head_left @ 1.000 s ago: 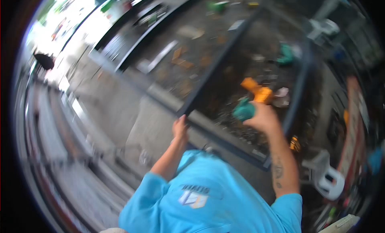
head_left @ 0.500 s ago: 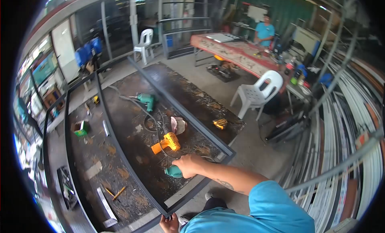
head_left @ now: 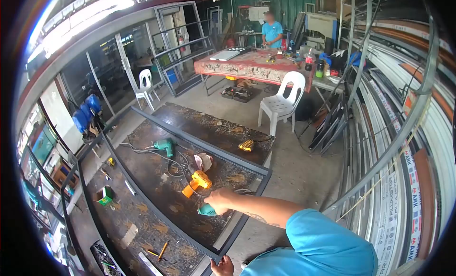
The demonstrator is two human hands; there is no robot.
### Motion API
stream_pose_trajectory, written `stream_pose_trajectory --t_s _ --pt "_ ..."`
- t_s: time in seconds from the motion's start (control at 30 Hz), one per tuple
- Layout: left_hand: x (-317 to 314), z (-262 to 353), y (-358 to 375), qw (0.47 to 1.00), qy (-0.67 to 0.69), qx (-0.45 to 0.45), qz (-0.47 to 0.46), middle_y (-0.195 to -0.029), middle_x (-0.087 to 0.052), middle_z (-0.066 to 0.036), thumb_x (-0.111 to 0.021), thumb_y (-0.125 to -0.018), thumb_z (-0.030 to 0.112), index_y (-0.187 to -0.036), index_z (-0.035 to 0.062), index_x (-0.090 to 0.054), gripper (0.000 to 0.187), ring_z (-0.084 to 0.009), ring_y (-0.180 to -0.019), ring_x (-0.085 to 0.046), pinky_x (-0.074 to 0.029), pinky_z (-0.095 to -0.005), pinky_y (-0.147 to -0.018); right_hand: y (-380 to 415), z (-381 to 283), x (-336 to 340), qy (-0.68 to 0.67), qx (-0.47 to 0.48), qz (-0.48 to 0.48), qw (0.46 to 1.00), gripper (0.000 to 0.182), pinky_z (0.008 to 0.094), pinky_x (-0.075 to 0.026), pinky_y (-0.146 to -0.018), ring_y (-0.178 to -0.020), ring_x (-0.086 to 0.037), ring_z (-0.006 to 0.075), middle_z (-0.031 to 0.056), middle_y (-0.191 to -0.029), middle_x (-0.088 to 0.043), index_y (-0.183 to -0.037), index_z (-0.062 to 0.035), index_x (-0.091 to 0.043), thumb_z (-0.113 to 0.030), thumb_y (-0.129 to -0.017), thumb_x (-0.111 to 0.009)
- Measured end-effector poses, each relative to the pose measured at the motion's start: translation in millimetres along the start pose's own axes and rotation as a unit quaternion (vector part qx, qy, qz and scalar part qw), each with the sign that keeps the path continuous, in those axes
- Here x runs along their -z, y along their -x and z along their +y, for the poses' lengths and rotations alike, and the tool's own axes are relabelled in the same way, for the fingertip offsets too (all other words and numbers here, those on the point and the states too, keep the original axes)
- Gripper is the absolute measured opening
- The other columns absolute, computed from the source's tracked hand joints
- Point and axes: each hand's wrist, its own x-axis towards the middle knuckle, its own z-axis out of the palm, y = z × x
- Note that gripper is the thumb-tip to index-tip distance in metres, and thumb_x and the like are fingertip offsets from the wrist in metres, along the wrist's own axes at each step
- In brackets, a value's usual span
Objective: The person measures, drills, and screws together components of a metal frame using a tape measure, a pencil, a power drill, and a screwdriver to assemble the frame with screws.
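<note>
My right hand is closed around a green power tool that rests low over the dark board; my fingers hide most of its body. At the bottom edge, my left hand grips the near corner of a dark metal frame, its fingertips curled on the bar. Just beyond my right hand lies a yellow drill. A second green drill lies farther off, with its grey cable coiled beside it. A pinkish rag sits near the yellow drill.
A yellow-black tool, a green box, a pencil and a metal strip lie on the board. A white chair stands ahead. Behind a red table is a person. Long profiles fill the right side.
My view has tilted up and swung, so the far table and person appear higher and farther left. Both hands keep their holds on the green tool and the frame.
</note>
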Motion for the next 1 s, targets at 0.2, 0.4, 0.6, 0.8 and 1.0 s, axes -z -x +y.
stream_pose_trajectory --t_s 0.2,0.4,0.6,0.8,1.0 --pt "4 19 -19 0.999 0.028 -0.039 0.006 -0.106 -0.063 -0.015 -0.049 -0.094 0.024 -0.113 0.0003 -0.058 0.032 -0.0303 -0.097 -0.058 -0.046 -0.0501 -0.089 -2 -1 -15 0.046 0.038 0.025 0.998 0.030 0.0436 -0.056 -0.071 -0.088 -0.069 0.0306 0.0154 -0.093 -0.070 -0.100 -0.0061 -0.064 -0.014 -0.071 -0.066" --pt "12 12 -12 0.956 -0.207 -0.126 0.166 -0.109 -0.061 -0.012 -0.056 -0.089 0.029 -0.111 0.0082 -0.058 0.031 -0.0205 -0.092 -0.056 -0.043 -0.0479 -0.086 14 21 -12 -0.004 0.068 0.067 0.995 0.032 0.0446 -0.056 -0.070 -0.085 -0.070 0.0324 0.0156 -0.090 -0.070 -0.101 -0.0077 -0.063 -0.013 -0.069 -0.066" --pt "-24 -16 52 0.372 -0.749 -0.541 0.088 -0.122 -0.053 -0.018 -0.070 -0.076 0.031 -0.124 -0.0003 -0.049 0.062 -0.0341 -0.116 -0.049 -0.036 -0.0458 -0.100 11 26 -26 -0.048 0.015 0.087 0.995 0.030 0.0435 -0.057 -0.074 -0.086 -0.070 0.0298 0.0153 -0.093 -0.070 -0.099 -0.0072 -0.064 -0.015 -0.070 -0.067" --pt "-79 47 27 0.424 -0.886 -0.187 -0.008 -0.103 -0.068 -0.023 -0.074 -0.070 0.057 -0.105 -0.0059 -0.068 0.072 -0.0308 -0.102 -0.065 -0.049 -0.0375 -0.088 -13 22 -28 -0.066 -0.031 0.089 0.993 0.031 0.0421 -0.057 -0.076 -0.089 -0.070 0.0297 0.0156 -0.094 -0.071 -0.096 -0.0051 -0.068 -0.014 -0.066 -0.069" --pt "-75 69 -26 0.448 -0.888 -0.081 -0.059 -0.110 -0.067 -0.022 -0.077 -0.066 0.057 -0.112 -0.0063 -0.065 0.079 -0.0301 -0.108 -0.063 -0.048 -0.0365 -0.092 -31 -8 -11 -0.029 -0.077 0.036 0.996 0.038 0.0416 -0.057 -0.076 -0.090 -0.070 0.0286 0.0143 -0.097 -0.071 -0.098 -0.0057 -0.071 -0.015 -0.061 -0.075"
